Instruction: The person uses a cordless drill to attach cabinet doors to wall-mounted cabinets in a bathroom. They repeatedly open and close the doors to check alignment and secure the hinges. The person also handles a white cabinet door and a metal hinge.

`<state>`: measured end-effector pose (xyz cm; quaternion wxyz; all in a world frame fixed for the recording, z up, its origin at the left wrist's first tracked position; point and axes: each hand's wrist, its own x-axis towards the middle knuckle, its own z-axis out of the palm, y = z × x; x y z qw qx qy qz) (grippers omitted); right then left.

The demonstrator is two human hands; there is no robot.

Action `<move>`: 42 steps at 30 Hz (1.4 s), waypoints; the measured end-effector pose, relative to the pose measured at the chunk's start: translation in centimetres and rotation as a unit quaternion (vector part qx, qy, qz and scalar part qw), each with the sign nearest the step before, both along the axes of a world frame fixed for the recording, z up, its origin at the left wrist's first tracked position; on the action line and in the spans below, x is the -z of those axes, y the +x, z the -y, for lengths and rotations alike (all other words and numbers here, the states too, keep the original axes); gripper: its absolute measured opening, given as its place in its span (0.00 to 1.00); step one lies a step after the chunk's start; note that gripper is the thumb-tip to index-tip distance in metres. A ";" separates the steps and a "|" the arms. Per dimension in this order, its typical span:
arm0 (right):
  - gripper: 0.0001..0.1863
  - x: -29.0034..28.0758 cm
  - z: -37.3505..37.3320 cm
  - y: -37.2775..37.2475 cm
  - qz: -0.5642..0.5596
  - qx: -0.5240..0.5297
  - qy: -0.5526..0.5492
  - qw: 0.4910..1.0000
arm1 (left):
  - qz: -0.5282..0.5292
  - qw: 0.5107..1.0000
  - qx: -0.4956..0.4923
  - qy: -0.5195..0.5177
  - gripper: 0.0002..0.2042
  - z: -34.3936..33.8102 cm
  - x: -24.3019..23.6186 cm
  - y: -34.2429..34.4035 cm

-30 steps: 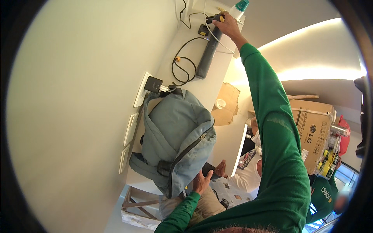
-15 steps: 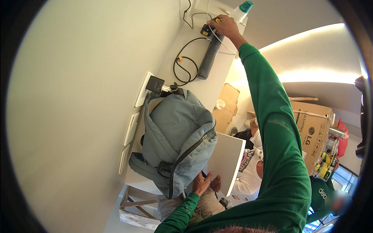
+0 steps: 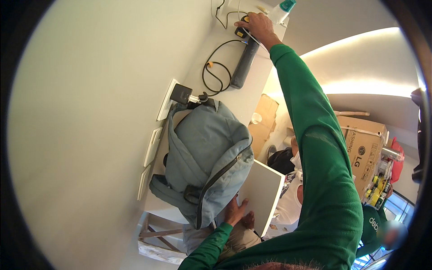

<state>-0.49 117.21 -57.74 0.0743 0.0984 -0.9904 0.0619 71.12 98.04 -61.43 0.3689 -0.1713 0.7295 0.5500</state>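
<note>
My right hand (image 3: 262,28) reaches to the far end of the white shelf, its fingers curled down over a small black-and-yellow device (image 3: 241,32). A thin white cable runs past these fingers. Just nearer lies a long dark grey cylinder (image 3: 244,67), with a looped black cable (image 3: 203,72) to its left. Low in the middle, my left hand (image 3: 234,212) is beside the lower right side of a blue-grey backpack (image 3: 207,139). Its thumb stands apart, and the bag partly hides the fingertips. A dark hand-like shape (image 3: 248,219) shows just beyond it; whose it is I cannot tell.
A white bottle with a green cap (image 3: 282,11) stands beyond my right hand. A black charger (image 3: 181,94) is plugged into the left wall. A white panel (image 3: 263,193) juts out right of the bag. One person in white (image 3: 288,209) is below; another in green (image 3: 371,225) is near a large cardboard box (image 3: 360,144).
My right hand has shifted slightly left over the black-and-yellow device. The person in white has moved a little lower behind my right arm. My left hand stays beside the backpack.
</note>
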 end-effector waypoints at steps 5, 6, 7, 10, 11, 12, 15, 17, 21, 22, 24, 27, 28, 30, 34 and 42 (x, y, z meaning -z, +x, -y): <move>0.43 -0.5 0.6 0.8 0.034 0.053 -0.021 0.998 | -0.029 0.999 -0.029 0.009 0.36 0.1 -1.5 -0.2; 0.42 -1.0 0.5 0.4 0.049 0.040 -0.021 0.998 | -0.010 0.999 -0.032 0.011 0.36 0.3 -1.7 -0.1; 0.42 -1.8 0.2 -0.4 0.094 0.047 -0.007 0.994 | 0.003 1.000 -0.026 0.014 0.36 0.5 -1.8 0.1; 0.41 -3.1 -0.6 -2.6 0.071 0.052 -0.040 0.995 | 0.005 1.000 -0.017 0.014 0.36 1.1 -2.0 0.9; 0.41 -3.4 -1.0 -3.5 0.052 0.071 -0.060 0.994 | 0.007 1.000 -0.011 0.013 0.35 1.3 -2.0 1.3; 0.30 -3.7 -1.4 -4.3 0.007 -0.003 -0.082 0.997 | -0.003 1.000 -0.010 0.014 0.35 1.5 -2.0 1.6; 0.23 -3.5 -0.7 -6.3 -0.033 0.021 -0.233 0.972 | -0.013 1.000 0.001 0.012 0.35 2.0 -2.4 2.5; 0.21 -3.1 0.3 -7.2 -0.089 0.024 -0.266 0.959 | -0.031 0.999 0.012 0.006 0.35 2.1 -2.7 2.9; 0.21 -1.1 2.3 -7.8 -0.051 0.066 -0.332 0.940 | -0.003 1.000 0.014 0.011 0.34 1.9 -3.5 3.2; 0.22 0.1 2.6 -7.4 -0.057 0.069 -0.326 0.941 | 0.009 1.000 -0.001 0.022 0.35 1.9 -3.6 3.1; 0.22 1.8 2.9 -7.0 -0.070 0.064 -0.308 0.947 | 0.006 1.000 0.009 0.018 0.35 1.7 -3.5 2.8; 0.25 2.9 2.5 -7.0 -0.024 0.060 -0.231 0.971 | 0.025 0.999 0.017 0.027 0.36 1.3 -3.2 2.3; 0.26 3.1 2.8 -6.7 -0.141 0.002 -0.181 0.973 | 0.024 0.999 0.013 0.030 0.37 1.2 -3.1 2.1; 0.25 1.9 2.9 -6.8 -0.104 0.040 -0.265 0.958 | -0.026 0.999 0.039 0.009 0.36 1.3 -3.3 1.8; 0.23 -2.1 2.5 -4.2 -0.154 0.163 -0.477 0.850 | -0.047 0.998 0.047 0.002 0.36 2.5 -4.4 2.0; 0.16 -6.1 0.2 24.5 -0.216 0.253 -0.462 0.822 | -0.050 0.992 0.117 0.004 0.34 5.5 -4.4 4.0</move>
